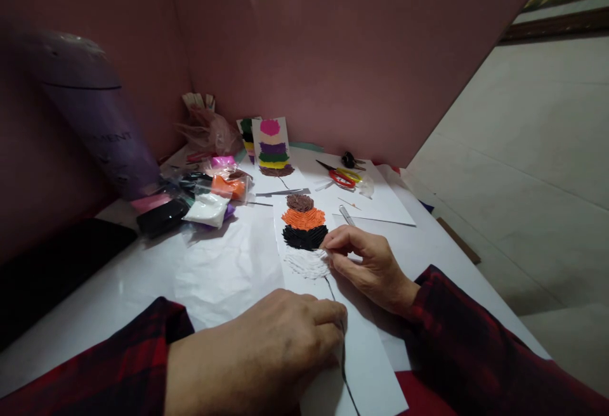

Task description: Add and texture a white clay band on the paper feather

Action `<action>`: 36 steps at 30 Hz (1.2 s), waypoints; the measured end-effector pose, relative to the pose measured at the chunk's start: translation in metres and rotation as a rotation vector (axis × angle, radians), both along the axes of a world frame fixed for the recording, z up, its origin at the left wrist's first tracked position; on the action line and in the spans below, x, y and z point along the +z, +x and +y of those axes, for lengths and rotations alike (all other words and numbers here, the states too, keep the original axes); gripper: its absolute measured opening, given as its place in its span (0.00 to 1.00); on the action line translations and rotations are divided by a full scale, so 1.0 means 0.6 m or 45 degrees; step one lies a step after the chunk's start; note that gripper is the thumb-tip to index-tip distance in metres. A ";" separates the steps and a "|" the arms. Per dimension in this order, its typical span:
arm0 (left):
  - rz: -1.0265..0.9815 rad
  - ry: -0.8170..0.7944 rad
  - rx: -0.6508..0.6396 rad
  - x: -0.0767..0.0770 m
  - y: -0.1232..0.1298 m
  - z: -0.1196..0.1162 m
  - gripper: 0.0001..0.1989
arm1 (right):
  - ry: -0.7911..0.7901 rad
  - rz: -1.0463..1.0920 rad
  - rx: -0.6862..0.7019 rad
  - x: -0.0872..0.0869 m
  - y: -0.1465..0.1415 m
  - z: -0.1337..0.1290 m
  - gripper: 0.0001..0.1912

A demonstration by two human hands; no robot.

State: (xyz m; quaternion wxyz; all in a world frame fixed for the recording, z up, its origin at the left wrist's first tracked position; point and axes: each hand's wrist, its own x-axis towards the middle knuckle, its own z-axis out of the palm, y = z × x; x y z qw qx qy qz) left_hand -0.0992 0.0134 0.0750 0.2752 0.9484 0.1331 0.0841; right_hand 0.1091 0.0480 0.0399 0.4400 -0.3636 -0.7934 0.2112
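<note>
A long white card [366, 346] lies on the table, with textured clay-like bands stacked on its upper part. From the top they are a brown band [299, 203], an orange band [303, 218], a black band [304, 236] and a white band [307, 264]. A dark drawn line [343, 356] runs down from the white one. My right hand [364, 264] is closed in a pinch where black meets white; a thin, pale tip shows at its fingertips, too fine to name. Lower down, my left hand [266, 346] rests on the card with curled fingers; whatever they hold is hidden.
At the left lie several plastic packets of coloured clay [207, 208] and a dark flat object [66, 270]. Behind stand a purple cylinder [99, 118], a plastic bag [212, 130] and a striped card [273, 143]. Red-and-yellow scissors [341, 176] lie on white paper [380, 203].
</note>
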 end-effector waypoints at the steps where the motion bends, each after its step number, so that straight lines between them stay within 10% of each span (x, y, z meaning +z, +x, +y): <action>1: 0.001 0.002 0.001 -0.001 0.000 0.000 0.07 | -0.001 0.000 0.004 0.000 0.000 -0.001 0.08; 36: 0.009 -0.028 0.007 -0.003 0.002 -0.001 0.08 | 0.026 0.001 0.069 0.007 0.004 -0.013 0.09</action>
